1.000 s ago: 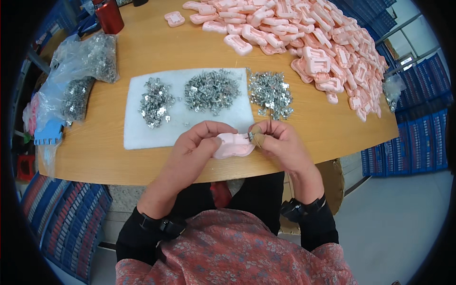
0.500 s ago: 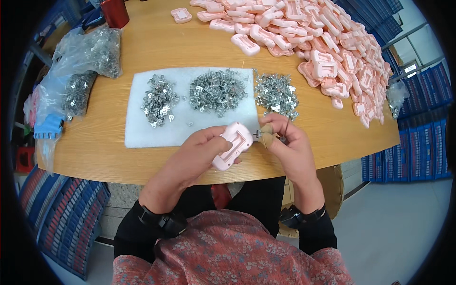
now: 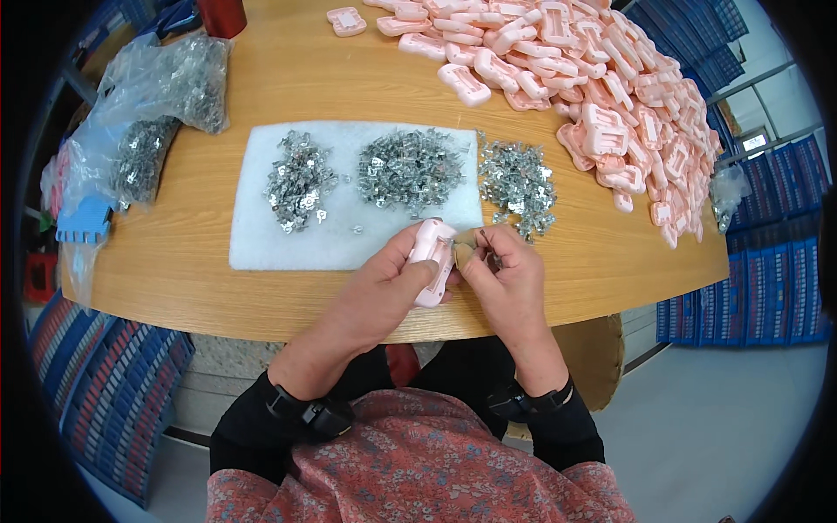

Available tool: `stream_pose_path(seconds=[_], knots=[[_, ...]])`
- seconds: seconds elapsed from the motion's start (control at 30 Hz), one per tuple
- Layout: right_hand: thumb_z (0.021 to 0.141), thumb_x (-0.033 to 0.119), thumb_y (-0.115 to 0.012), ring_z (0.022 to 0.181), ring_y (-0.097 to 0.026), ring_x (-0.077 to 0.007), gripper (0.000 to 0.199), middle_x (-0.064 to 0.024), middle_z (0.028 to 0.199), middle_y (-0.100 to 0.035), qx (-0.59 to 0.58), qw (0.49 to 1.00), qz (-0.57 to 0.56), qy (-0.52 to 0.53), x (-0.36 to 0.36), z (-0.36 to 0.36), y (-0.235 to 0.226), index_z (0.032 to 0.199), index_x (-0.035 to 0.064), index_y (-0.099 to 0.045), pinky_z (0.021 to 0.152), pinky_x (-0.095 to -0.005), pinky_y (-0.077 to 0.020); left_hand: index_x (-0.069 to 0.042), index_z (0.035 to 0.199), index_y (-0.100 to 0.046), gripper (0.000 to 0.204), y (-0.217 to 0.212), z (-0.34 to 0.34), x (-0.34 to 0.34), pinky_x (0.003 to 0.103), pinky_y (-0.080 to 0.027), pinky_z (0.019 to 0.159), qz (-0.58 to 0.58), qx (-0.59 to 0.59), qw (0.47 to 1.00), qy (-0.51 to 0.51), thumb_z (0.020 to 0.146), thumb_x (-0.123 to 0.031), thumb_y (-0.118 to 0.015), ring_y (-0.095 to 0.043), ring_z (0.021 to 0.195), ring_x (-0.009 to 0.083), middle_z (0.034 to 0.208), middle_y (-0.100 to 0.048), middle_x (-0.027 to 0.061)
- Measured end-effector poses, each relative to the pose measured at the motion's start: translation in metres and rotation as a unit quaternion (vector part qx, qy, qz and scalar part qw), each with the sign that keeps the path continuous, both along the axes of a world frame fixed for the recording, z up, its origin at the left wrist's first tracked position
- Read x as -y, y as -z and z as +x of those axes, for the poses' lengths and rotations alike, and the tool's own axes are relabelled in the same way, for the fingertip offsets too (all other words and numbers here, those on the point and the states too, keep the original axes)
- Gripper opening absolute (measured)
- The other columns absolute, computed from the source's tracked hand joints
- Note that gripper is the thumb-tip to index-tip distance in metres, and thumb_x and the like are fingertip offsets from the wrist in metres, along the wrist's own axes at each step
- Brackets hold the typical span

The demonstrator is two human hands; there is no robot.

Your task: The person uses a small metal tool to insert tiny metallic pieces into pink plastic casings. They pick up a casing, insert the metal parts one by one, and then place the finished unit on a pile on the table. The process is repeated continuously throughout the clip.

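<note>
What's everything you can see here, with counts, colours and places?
Table: one, brown, centre
Held plastic shell: one, pink, picture centre
Shell pile: one, pink, far right
Lone shell: one, pink, left of pile
Pad: one, white, table middle
Metal clip piles: three, silver, two on pad, one beside
Filled bags: at least two, clear, table's left
Cylindrical container: one, red, far left
Toothed mat: one, blue, left
Racks: several, blue, both sides
Floral top: one, reddish, bottom
Wrist devices: two, black, wrists
Left hand: one, bare, holding plastic shell
Right hand: one, tan fingertip covers, pinching apparent metal clip
</note>
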State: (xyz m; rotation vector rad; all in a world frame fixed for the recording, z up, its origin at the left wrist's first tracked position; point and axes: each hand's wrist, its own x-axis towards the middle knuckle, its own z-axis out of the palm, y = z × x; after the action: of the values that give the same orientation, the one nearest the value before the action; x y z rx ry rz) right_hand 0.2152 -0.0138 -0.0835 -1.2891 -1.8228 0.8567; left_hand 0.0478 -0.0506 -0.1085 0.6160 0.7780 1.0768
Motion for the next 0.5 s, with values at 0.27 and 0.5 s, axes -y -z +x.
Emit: stream_pose_path(seconds=[0.27,0.5], knots=[[0.074,0.002,-0.070,0.076,-0.063,-0.0300,0.021,-0.0127,0.081,-0.060,0.198,0.966,0.166,-0.011,0.003,-0.012,-0.005,0.095,0.0014,-0.067,0.064,-0.0381,-0.0509,-0.002,0.141,-0.042,0.043,0.003,-0.001,0.001,0.027,-0.049,0.081,0.021,-0.069,0.997,0.005,0.099,-0.009,-0.047,-0.056,0.096,0.0099,0.111,-0.057,0.0030],[0.076,-0.002,-0.067,0.079,-0.062,-0.0295,0.032,-0.0122,0.094,-0.058,0.144,0.982,0.113,-0.052,0.011,-0.007,-0.006,0.107,0.0037,-0.067,0.068,-0.0374,-0.0517,-0.002,0.140,-0.044,0.042,0.004,-0.002,0.000,0.026,-0.051,0.081,-0.045,0.030,0.999,-0.003,0.098,-0.008,-0.046,-0.057,0.096,0.0100,0.112,-0.058,0.0032]])
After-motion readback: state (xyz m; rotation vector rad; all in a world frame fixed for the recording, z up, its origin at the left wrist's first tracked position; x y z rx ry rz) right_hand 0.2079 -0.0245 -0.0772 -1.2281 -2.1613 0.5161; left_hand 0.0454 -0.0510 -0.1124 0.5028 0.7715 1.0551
